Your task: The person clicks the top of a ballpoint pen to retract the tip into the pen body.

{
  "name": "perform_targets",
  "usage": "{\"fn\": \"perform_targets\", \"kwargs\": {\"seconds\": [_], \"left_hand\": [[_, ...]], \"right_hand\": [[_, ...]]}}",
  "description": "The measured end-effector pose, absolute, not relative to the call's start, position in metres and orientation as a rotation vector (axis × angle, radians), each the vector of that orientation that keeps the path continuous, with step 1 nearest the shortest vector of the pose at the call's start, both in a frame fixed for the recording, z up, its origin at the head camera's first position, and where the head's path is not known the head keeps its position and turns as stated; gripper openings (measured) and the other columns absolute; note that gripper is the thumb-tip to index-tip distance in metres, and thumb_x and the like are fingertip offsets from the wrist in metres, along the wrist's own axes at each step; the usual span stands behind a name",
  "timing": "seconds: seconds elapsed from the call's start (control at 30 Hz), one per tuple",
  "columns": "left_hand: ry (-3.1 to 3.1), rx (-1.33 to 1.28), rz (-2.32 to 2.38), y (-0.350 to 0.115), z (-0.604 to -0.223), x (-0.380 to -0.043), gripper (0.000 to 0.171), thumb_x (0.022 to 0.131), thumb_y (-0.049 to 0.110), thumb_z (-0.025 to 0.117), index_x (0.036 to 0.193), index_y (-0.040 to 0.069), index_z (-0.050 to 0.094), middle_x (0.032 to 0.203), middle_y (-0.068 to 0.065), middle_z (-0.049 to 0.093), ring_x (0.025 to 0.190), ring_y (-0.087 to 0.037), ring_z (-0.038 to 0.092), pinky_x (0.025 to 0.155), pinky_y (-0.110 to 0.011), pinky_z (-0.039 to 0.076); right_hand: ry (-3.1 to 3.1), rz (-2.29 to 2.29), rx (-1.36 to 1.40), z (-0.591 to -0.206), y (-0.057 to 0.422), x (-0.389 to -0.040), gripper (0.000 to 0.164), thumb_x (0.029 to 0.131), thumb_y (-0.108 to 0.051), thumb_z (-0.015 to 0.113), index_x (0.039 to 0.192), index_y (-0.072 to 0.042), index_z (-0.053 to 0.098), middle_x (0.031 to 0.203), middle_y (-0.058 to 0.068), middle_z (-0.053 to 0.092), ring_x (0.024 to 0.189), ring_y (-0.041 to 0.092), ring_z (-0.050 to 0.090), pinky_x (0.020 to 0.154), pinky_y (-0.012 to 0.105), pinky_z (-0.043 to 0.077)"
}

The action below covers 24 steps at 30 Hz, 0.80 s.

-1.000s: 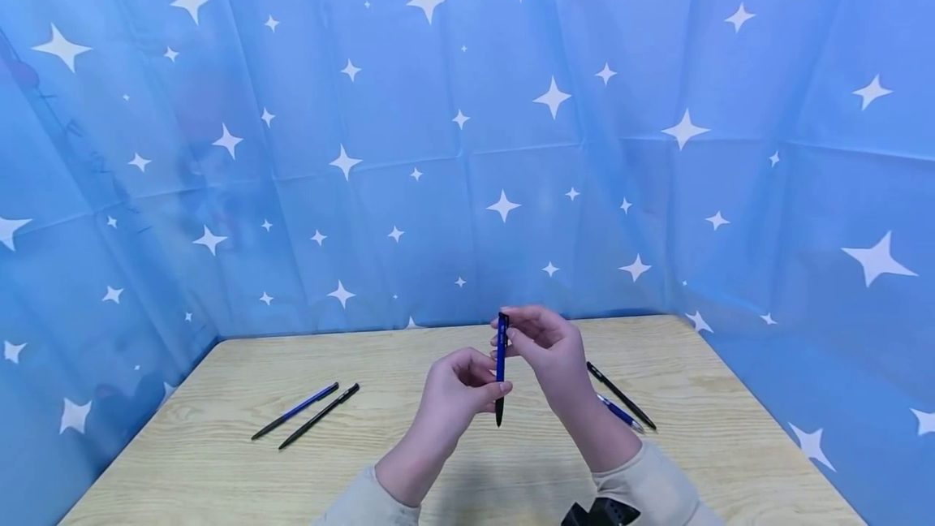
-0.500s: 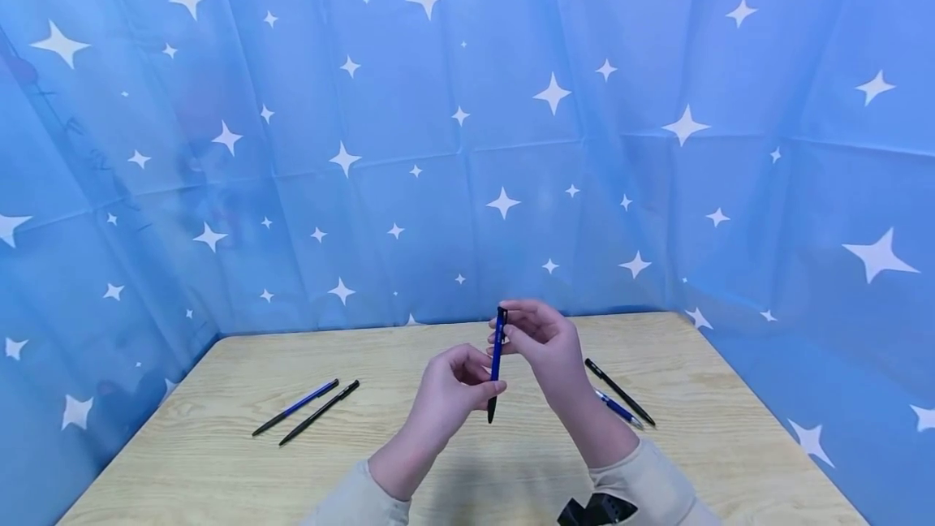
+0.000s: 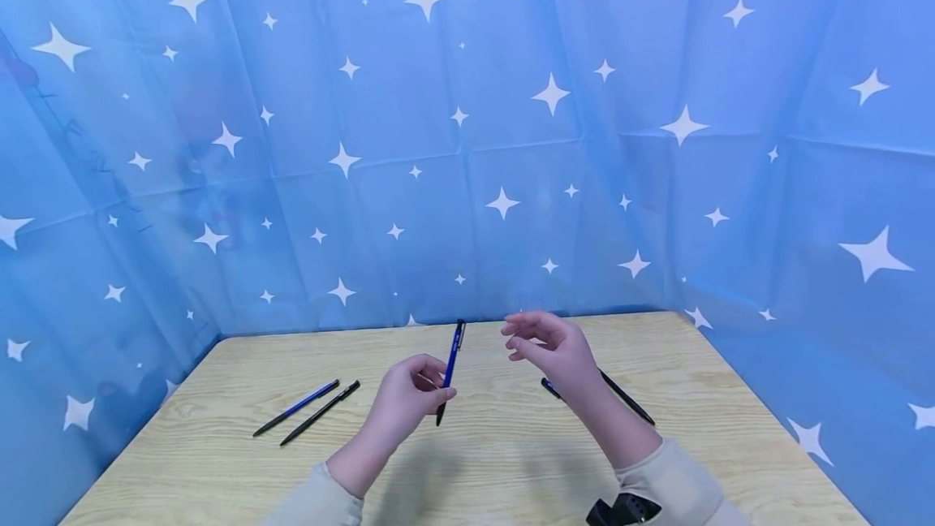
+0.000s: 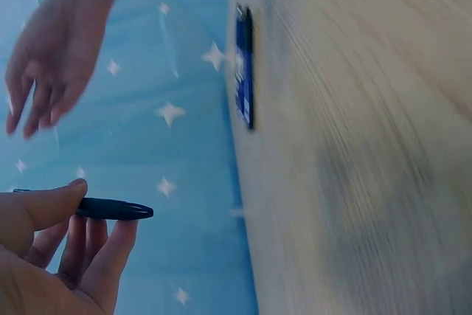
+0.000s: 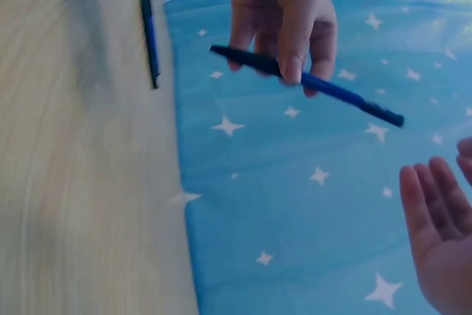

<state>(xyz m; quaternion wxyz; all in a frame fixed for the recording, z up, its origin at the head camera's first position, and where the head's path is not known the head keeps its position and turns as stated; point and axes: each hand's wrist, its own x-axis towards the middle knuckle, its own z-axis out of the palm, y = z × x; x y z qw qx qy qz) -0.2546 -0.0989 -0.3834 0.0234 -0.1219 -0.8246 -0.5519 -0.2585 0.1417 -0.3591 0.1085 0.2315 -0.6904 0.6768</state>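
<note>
- My left hand (image 3: 405,400) has the blue pen (image 3: 450,366) pinched low on its barrel, thumb against fingertips, above the table (image 3: 219,461).
- The pen stands nearly upright, leaning a little to the right at the top, dark tip down and clip end up.
- My right hand (image 3: 548,351) is off it, fingers loosely spread, holding nothing, hovering just beside the pen's upper end.
- From the right wrist view the same pen (image 5: 306,82) runs across my left fingers, thumb pressed on top near the middle.
- I judge it light and stiff, a slim plastic barrel; it looks smooth, so it could twist or slip in a two-finger pinch.
- Best hold, I'd say, is the lower barrel near the tip, where the grip is now, or the middle for balance; the clip end gives something to catch on.
- There is a pale mark near the clip of the pen, probably print, but it is too small to read.
- Left on the table lie two more pens, one blue (image 3: 295,410), one black (image 3: 319,415), side by side.
- By my right forearm lies another black pen (image 3: 628,400), and a blue end (image 3: 549,386) pokes out from behind my wrist.
- The star-print backdrop (image 3: 467,144) carries no lettering.
</note>
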Motion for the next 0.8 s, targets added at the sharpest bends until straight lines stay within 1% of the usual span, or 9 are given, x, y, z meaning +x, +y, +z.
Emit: {"fn": "perform_targets", "kwargs": {"seconds": [0.13, 0.23, 0.37, 0.43, 0.53, 0.67, 0.8], "left_hand": [[-2.583, -0.331, -1.565, -0.118, -0.390, -0.264, 0.025, 0.082, 0.004, 0.077, 0.105, 0.002, 0.068, 0.083, -0.004, 0.060, 0.075, -0.017, 0.061, 0.062, -0.030, 0.055], [-2.606, -0.283, -1.445, -0.132, -0.393, -0.270, 0.024, 0.082, 0.005, 0.077, 0.105, 0.004, 0.069, 0.082, -0.002, 0.060, 0.075, -0.016, 0.060, 0.061, -0.030, 0.054], [-2.646, -0.228, -1.317, -0.151, -0.398, -0.276, 0.022, 0.082, 0.005, 0.077, 0.103, 0.005, 0.070, 0.081, -0.001, 0.060, 0.074, -0.015, 0.060, 0.061, -0.031, 0.051], [-2.670, -0.211, -1.273, -0.160, -0.400, -0.278, 0.022, 0.082, 0.004, 0.077, 0.103, 0.005, 0.070, 0.081, -0.001, 0.060, 0.074, -0.015, 0.061, 0.060, -0.032, 0.051], [-2.704, -0.186, -1.219, -0.173, -0.403, -0.280, 0.023, 0.082, 0.003, 0.076, 0.104, 0.006, 0.069, 0.080, 0.000, 0.059, 0.073, -0.015, 0.061, 0.060, -0.032, 0.050], [-2.717, -0.174, -1.173, -0.189, -0.405, -0.281, 0.028, 0.081, -0.001, 0.076, 0.108, 0.005, 0.068, 0.079, 0.000, 0.060, 0.073, -0.016, 0.062, 0.061, -0.032, 0.053], [-2.743, -0.181, -1.111, -0.205, -0.407, -0.282, 0.033, 0.081, -0.004, 0.075, 0.111, 0.004, 0.065, 0.078, 0.000, 0.061, 0.073, -0.017, 0.063, 0.062, -0.033, 0.054]], "right_hand": [[-2.138, 1.943, 0.676, -0.366, 0.147, -0.260, 0.026, 0.092, -0.005, 0.066, 0.117, 0.003, 0.064, 0.107, 0.022, 0.065, 0.090, 0.022, 0.066, 0.078, 0.042, 0.056], [-2.206, 1.912, 0.689, -0.370, 0.150, -0.261, 0.026, 0.093, -0.006, 0.066, 0.118, 0.002, 0.064, 0.108, 0.022, 0.065, 0.090, 0.022, 0.065, 0.078, 0.041, 0.056], [-2.321, 1.846, 0.682, -0.376, 0.154, -0.262, 0.023, 0.093, -0.008, 0.066, 0.115, -0.002, 0.066, 0.108, 0.017, 0.066, 0.090, 0.021, 0.065, 0.076, 0.034, 0.056], [-2.383, 1.812, 0.675, -0.379, 0.157, -0.262, 0.022, 0.093, -0.009, 0.066, 0.115, -0.005, 0.067, 0.107, 0.015, 0.067, 0.091, 0.022, 0.064, 0.077, 0.032, 0.055], [-2.453, 1.759, 0.683, -0.383, 0.160, -0.263, 0.020, 0.093, -0.011, 0.066, 0.113, -0.008, 0.068, 0.106, 0.010, 0.067, 0.095, 0.024, 0.062, 0.077, 0.032, 0.054], [-2.507, 1.688, 0.704, -0.389, 0.163, -0.266, 0.018, 0.094, -0.014, 0.066, 0.111, -0.010, 0.069, 0.102, 0.006, 0.066, 0.095, 0.025, 0.060, 0.077, 0.033, 0.053], [-2.569, 1.644, 0.716, -0.394, 0.165, -0.269, 0.016, 0.094, -0.017, 0.066, 0.109, -0.012, 0.070, 0.100, 0.006, 0.067, 0.093, 0.023, 0.060, 0.076, 0.034, 0.052]]}}
